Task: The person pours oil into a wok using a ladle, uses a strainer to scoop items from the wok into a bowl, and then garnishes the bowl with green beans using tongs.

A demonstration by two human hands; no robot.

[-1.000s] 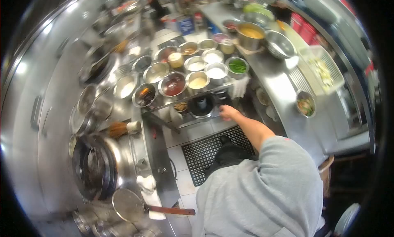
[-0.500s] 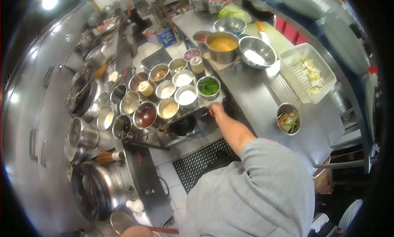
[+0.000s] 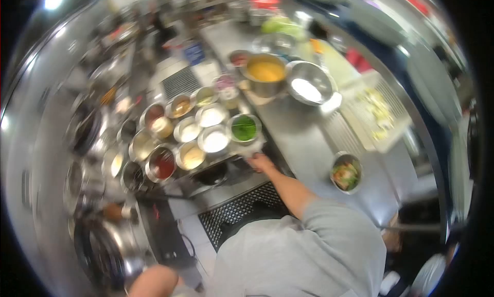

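Note:
My right hand (image 3: 259, 162) reaches forward to the front edge of a cart (image 3: 221, 163) crowded with metal containers. Its fingers look closed around that edge, just below a container of chopped greens (image 3: 244, 128), though motion blurs them. Close by on the cart are containers of white powder (image 3: 214, 138), a pale yellow one (image 3: 190, 157) and dark red sauce (image 3: 161, 163). Of my left arm only a bent, bare part shows at the bottom edge; the left hand is out of sight.
On the steel counter at right stand a pot of orange liquid (image 3: 264, 73), a metal bowl (image 3: 309, 83), a white basket of cut vegetables (image 3: 383, 112) and a small bowl of mixed food (image 3: 346, 172). Woks (image 3: 100, 250) line the left. A perforated mat (image 3: 242, 212) covers the floor.
The whole view has shifted, so things appear lower and farther left, with more blur. My right hand stays at the cart's edge. A wooden handle by my left arm is no longer visible.

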